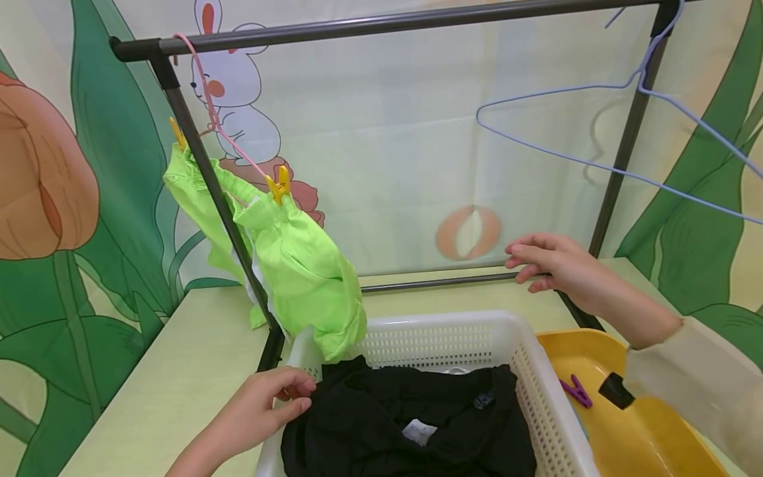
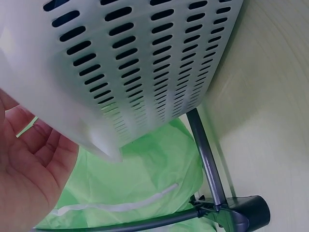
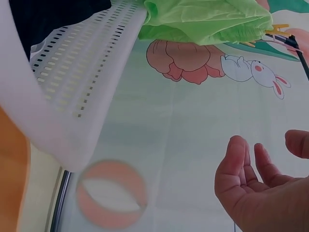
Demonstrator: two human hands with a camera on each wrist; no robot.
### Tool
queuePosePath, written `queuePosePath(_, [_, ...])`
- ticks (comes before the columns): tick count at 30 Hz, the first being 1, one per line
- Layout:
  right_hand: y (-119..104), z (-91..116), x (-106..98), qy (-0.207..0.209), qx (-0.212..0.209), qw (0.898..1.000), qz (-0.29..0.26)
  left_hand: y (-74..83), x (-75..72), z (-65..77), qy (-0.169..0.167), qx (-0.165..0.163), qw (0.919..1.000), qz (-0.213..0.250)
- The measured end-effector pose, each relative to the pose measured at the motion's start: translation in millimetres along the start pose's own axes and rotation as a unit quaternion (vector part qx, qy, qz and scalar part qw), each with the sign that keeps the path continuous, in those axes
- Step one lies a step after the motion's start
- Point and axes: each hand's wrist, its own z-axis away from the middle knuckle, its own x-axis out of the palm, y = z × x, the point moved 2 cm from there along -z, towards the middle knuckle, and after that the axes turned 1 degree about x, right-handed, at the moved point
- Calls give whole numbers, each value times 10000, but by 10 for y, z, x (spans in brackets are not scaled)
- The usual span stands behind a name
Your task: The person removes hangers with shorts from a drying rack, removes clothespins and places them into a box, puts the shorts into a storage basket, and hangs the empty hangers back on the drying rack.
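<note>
Black pants (image 1: 411, 424) with a white label inside the waistband lie in a white perforated basket (image 1: 560, 411). My left hand (image 1: 256, 407) is at the basket's left rim, its loosely bent fingertips right at the pants' edge. In the left wrist view the basket wall (image 2: 140, 63) partly hides these fingers. My right hand (image 1: 557, 268) is in the air above the basket's back right corner, fingers loosely curved around nothing. Up left, a bright green garment (image 1: 298, 265) hangs from a pink hanger (image 1: 208, 99) by yellow clothespins (image 1: 279, 184), its lower end overlapping the basket's rim.
A dark metal rack bar (image 1: 381, 25) spans the top, with posts left and right. A blue wire hanger (image 1: 554, 156) hangs at its right end. Right of the basket, a yellow basin (image 1: 656, 430) holds a purple clothespin (image 1: 576, 391). Behind is a printed curtain (image 1: 381, 132).
</note>
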Motion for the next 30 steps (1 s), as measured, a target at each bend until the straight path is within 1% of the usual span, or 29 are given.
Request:
queuePosePath(7, [-116,-33,111,-309,-141,9994,75,-8,-15,21,58,-4,10000,11])
queuePosePath(13, [-217,-76,186,-513,-303,9980,223,-20,-23,33,84,-20,10000,-12])
queuePosePath(16, [-260,-113,212,-581,-312,9974,284,-27,-25,38,95,-8,9999,-42])
queuePosePath(24, [-360,-222,272,-711,-474,9957,362,-32,-34,57,134,-21,9999,-46])
queuePosePath(30, [-410,-290,335,-680,-429,9959,415,-31,-49,74,192,-61,9998,-79])
